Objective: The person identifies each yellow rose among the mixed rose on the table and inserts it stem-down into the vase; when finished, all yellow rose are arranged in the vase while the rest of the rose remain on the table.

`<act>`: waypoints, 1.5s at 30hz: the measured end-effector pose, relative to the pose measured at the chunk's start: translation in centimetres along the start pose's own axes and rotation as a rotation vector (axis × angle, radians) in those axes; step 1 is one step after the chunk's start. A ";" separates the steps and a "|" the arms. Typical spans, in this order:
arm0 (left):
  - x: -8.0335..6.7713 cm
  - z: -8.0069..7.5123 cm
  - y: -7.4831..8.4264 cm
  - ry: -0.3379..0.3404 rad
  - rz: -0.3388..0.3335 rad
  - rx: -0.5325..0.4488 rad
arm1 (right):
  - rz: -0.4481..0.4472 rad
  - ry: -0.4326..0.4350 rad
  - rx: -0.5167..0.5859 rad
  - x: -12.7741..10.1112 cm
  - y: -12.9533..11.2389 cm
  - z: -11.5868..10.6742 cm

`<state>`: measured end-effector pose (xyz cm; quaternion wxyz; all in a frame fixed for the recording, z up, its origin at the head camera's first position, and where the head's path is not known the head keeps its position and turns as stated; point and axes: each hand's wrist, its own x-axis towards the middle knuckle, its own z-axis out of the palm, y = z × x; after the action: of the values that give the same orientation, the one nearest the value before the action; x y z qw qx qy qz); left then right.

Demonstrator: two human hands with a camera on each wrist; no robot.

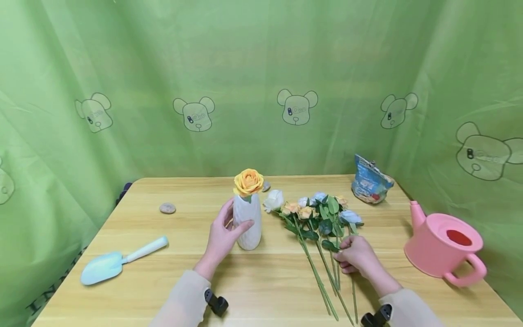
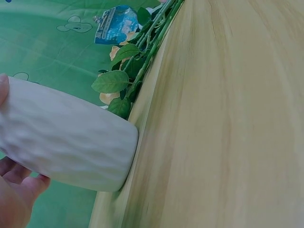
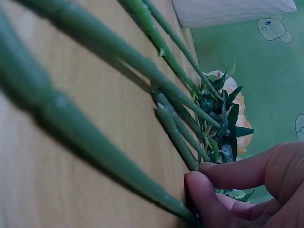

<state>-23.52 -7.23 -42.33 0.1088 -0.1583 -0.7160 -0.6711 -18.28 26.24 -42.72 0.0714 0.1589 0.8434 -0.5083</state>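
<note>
A white textured vase [image 1: 250, 225] stands upright on the table with one orange-yellow rose [image 1: 249, 182] in its mouth. My left hand [image 1: 226, 229] grips the vase, thumb across its front and fingers round the far side. To the right lies a bunch of artificial flowers [image 1: 312, 211] in white, pale orange and pale blue, leaves toward the back and stems [image 1: 316, 272] toward me. My right hand [image 1: 357, 255] is at the right side of the bunch. In the right wrist view its thumb and forefinger pinch a green flower stem [image 3: 175, 137] low over the wood.
A pink watering can [image 1: 443, 245] stands at the right edge, and a crumpled blue bag [image 1: 369, 181] at the back right. A light-blue trowel [image 1: 104, 268] lies on the left. One grey stone [image 1: 167, 208] lies behind it, another [image 1: 266, 185] behind the vase. Green curtains surround the table.
</note>
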 end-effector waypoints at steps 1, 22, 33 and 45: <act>-0.1 0.0 0.5 -0.003 -0.004 -0.001 | 0.001 0.002 -0.002 0.0 0.0 0.0; -0.7 0.0 2.5 -0.011 -0.015 0.007 | 0.002 -0.070 0.191 -0.2 0.5 -1.9; 0.1 0.0 -0.8 0.001 0.000 -0.004 | -0.084 -0.142 0.264 -1.2 -0.4 -3.5; -0.1 -0.1 0.3 -0.022 -0.017 -0.017 | -0.342 -0.099 0.360 -1.9 -6.1 -2.8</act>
<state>-23.29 -7.30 -42.06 0.0940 -0.1607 -0.7126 -0.6764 -18.45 25.70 -35.74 -0.0039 -0.0008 0.7492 -0.6623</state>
